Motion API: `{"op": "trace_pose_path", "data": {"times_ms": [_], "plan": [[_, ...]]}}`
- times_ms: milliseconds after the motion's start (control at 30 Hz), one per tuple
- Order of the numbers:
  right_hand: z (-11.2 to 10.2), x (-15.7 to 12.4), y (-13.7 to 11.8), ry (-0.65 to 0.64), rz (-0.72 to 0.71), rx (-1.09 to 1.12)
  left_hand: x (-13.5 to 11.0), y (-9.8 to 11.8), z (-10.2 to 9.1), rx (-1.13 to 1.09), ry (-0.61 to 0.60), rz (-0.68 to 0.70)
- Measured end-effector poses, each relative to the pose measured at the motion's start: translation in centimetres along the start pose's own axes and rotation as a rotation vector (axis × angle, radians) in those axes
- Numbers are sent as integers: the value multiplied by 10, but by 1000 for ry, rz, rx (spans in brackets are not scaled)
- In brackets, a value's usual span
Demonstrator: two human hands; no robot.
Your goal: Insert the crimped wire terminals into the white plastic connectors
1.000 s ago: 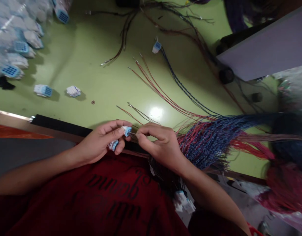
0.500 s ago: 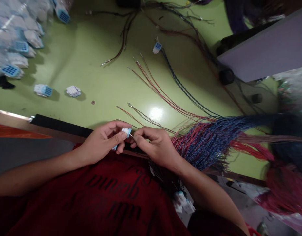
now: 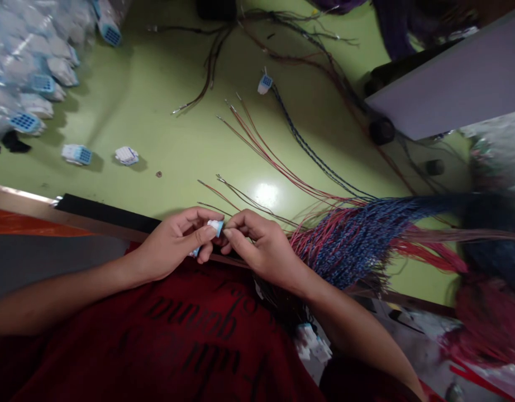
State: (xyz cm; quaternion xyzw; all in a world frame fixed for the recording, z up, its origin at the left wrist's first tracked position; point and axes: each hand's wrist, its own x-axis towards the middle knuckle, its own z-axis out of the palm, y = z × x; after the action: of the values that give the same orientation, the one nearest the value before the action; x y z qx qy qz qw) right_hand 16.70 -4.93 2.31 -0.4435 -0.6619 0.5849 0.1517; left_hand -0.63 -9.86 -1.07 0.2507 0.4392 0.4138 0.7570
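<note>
Between thumb and fingers, my left hand [image 3: 184,237] grips a small white and light-blue wire connector [image 3: 216,226] near the table's front edge. A second blue and white piece shows below, by the lower fingers of that hand. My right hand [image 3: 257,240] is pinched close to the connector's blue face, its fingertips closed on a thin wire mostly hidden by the fingers. How far the wire sits in the connector cannot be made out. Just beyond the hands lie loose wires with metal terminals [image 3: 236,192].
A thick bundle of blue and red wires [image 3: 349,240] lies to the right. Another connector [image 3: 265,84] with twisted blue wires sits farther back. Two loose connectors [image 3: 76,154] [image 3: 127,156] and a plastic bag of connectors [image 3: 35,72] are on the left. A grey panel [image 3: 450,72] stands at right.
My right fingertips have come closer to the connector's blue face, and the short metal end that showed between them is now hidden. My left hand keeps its grip. The view has shifted slightly.
</note>
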Motion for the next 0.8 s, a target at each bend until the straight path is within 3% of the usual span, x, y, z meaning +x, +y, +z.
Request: {"op": "trace_pose_path", "data": {"times_ms": [233, 500, 800], "plan": [[1, 1, 1, 42, 2, -53, 2, 2, 2, -4, -12, -31], [0, 0, 5, 86, -152, -233, 4, 3, 4, -67, 15, -37], [-3, 0, -1, 31, -58, -176, 5, 3, 3, -41, -22, -46]]}}
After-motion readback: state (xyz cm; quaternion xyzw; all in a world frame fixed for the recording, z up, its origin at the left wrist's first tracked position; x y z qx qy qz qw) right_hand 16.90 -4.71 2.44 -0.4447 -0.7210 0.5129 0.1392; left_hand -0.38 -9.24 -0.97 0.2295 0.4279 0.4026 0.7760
